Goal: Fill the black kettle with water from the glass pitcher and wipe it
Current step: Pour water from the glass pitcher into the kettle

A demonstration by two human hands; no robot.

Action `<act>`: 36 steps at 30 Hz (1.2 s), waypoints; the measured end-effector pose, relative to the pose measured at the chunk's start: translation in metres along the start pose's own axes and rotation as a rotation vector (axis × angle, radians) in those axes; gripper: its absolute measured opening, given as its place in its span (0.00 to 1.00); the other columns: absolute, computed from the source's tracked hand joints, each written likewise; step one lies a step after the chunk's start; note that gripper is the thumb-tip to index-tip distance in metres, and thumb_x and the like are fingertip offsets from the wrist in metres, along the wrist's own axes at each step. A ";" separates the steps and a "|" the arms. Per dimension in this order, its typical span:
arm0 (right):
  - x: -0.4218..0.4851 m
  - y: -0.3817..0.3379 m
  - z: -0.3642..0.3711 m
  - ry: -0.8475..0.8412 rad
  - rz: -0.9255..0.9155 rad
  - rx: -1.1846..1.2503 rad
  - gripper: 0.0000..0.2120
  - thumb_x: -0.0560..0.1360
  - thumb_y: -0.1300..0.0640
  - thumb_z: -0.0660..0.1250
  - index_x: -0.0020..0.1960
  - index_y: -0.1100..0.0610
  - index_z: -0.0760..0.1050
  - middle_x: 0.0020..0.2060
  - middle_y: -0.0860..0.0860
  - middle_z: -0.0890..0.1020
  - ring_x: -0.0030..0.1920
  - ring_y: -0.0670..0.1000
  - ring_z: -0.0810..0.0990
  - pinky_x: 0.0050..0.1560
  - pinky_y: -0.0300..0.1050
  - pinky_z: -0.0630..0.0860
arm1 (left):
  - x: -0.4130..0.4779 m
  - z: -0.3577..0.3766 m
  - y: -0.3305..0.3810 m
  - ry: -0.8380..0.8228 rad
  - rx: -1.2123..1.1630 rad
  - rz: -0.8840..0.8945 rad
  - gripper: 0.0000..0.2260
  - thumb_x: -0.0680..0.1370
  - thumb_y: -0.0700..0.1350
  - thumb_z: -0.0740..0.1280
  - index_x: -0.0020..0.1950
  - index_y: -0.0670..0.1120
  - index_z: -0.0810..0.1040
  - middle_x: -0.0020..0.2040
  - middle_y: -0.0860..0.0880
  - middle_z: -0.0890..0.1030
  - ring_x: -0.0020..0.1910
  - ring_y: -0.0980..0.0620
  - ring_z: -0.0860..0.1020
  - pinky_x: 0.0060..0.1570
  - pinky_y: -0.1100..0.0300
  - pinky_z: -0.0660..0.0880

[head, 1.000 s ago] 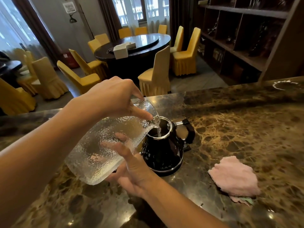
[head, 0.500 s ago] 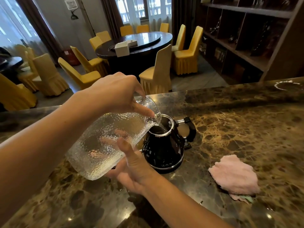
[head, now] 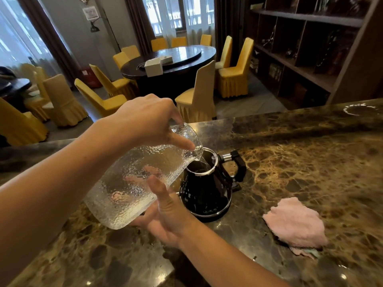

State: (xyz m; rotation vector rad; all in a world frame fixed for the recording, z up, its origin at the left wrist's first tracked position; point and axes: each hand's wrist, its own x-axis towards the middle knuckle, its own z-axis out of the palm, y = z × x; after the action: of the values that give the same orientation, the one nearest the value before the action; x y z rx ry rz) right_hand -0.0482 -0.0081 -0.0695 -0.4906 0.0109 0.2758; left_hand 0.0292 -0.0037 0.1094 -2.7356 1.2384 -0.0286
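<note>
A textured glass pitcher is tipped steeply, its lip resting at the open mouth of the black kettle. A thin stream of water runs into the kettle. My left hand grips the pitcher near its rim from above. My right hand supports the pitcher's underside, fingers spread against the glass. The kettle stands upright on the marble counter, handle pointing right. A pink cloth lies flat on the counter to the kettle's right.
The counter's far edge runs behind the kettle. Beyond it are a round dark dining table with yellow-covered chairs. Dark wooden shelves stand at the right. A white ring mark shows on the counter's far right.
The pitcher's base has risen, so it tilts more steeply into the kettle. Both hands stay on it. The kettle and cloth have not moved.
</note>
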 end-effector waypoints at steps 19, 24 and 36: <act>-0.006 -0.004 0.010 -0.096 -0.054 0.014 0.35 0.53 0.42 0.83 0.58 0.48 0.80 0.63 0.51 0.77 0.69 0.62 0.72 0.66 0.69 0.70 | 0.000 -0.002 0.000 -0.003 0.016 0.013 0.45 0.55 0.77 0.61 0.64 0.53 0.80 0.54 0.54 0.85 0.52 0.52 0.81 0.47 0.50 0.82; -0.005 -0.005 0.011 -0.119 -0.031 0.031 0.39 0.53 0.42 0.83 0.60 0.51 0.76 0.69 0.55 0.72 0.71 0.62 0.69 0.69 0.70 0.66 | 0.000 -0.003 0.001 -0.006 0.023 0.018 0.44 0.55 0.77 0.60 0.64 0.54 0.81 0.51 0.54 0.85 0.50 0.52 0.82 0.46 0.49 0.82; -0.009 -0.007 0.018 -0.137 -0.055 0.063 0.39 0.53 0.43 0.83 0.60 0.50 0.74 0.55 0.49 0.80 0.61 0.58 0.78 0.68 0.68 0.69 | 0.001 -0.004 -0.003 0.015 0.049 0.020 0.45 0.54 0.81 0.58 0.60 0.54 0.82 0.49 0.53 0.86 0.49 0.51 0.82 0.45 0.48 0.82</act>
State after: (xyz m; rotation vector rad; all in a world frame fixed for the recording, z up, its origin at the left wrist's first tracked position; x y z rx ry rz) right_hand -0.0558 -0.0074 -0.0501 -0.4078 -0.1267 0.2539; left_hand 0.0320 -0.0026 0.1136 -2.6865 1.2513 -0.0767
